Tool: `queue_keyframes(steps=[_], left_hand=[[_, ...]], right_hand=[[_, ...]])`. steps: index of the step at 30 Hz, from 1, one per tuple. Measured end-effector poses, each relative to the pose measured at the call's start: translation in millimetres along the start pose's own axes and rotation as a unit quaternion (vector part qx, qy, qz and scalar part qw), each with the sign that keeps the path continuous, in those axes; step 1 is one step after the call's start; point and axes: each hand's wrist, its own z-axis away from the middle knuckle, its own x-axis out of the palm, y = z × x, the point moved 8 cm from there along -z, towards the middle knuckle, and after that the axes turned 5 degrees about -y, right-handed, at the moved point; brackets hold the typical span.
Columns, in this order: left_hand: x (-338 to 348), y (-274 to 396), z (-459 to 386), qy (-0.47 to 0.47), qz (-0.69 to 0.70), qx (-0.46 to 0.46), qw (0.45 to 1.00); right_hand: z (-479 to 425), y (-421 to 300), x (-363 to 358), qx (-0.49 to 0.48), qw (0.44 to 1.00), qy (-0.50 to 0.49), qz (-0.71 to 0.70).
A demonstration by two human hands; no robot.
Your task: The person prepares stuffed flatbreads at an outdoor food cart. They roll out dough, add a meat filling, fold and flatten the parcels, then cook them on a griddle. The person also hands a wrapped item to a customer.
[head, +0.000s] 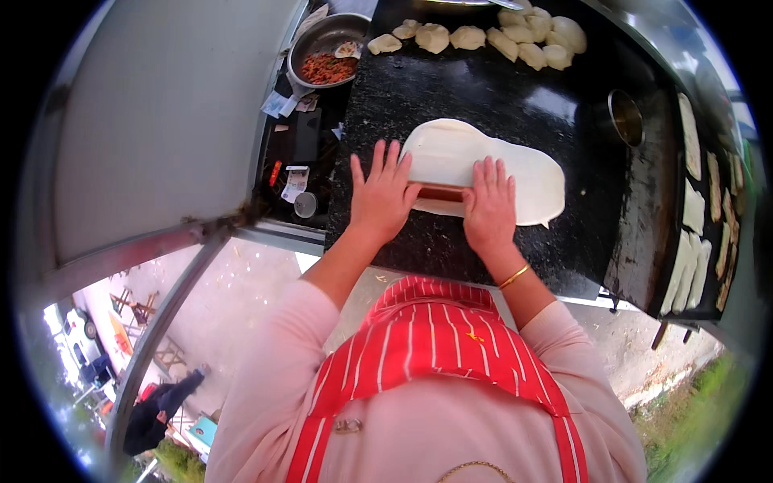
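Observation:
A wooden rolling pin (441, 193) lies across the lower part of a thin, wide sheet of dough (465, 152) on a black speckled countertop. My left hand (381, 192) rests at the pin's left end, fingers stretched forward past it, the fingertips by the sheet's left edge. At the pin's right end lies my right hand (492, 208), flat and palm down, its fingers over the dough. Both palms cover the pin's ends, and no fingers are seen curled round it. The sheet reaches well to the right of my right hand.
Several dough lumps (519, 33) lie along the counter's far edge. A metal bowl of red filling (326, 67) stands at the upper left, above banknotes (296, 183). To the right are a metal container (626, 118) and a griddle with dough strips (682, 271). A person sits outside, lower left.

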Motion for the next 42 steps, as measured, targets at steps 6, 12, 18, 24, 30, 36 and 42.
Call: queue_keyframes(steps=[6,12,18,24,30,36,42], left_hand=[[1,16,64,0.031,0.07,0.098,0.992],[-11,95,34,0.01,0.152,0.134,0.979],[32,134,-61,0.012,0.056,0.031,0.998],[43,130,-92,-0.022,-0.012,-0.012,1.0],[16,120,-171,0.113,-0.048,-0.041,0.992],[37,124,-146,0.005,-0.006,-0.032,0.999],[22,111,-208,0.116,-0.022,-0.061,0.991]], right_hand=[[69,-13,-22,-0.068,0.994,0.03,-0.085],[72,63,-71,-0.044,0.991,0.045,-0.116],[25,140,-47,0.107,0.994,-0.013,0.036],[-7,165,-43,0.096,0.992,-0.042,0.071],[-95,178,-59,0.066,0.995,0.038,0.065],[-52,186,-27,0.077,0.993,-0.072,0.055],[-137,197,-55,0.048,0.997,0.047,0.03]])
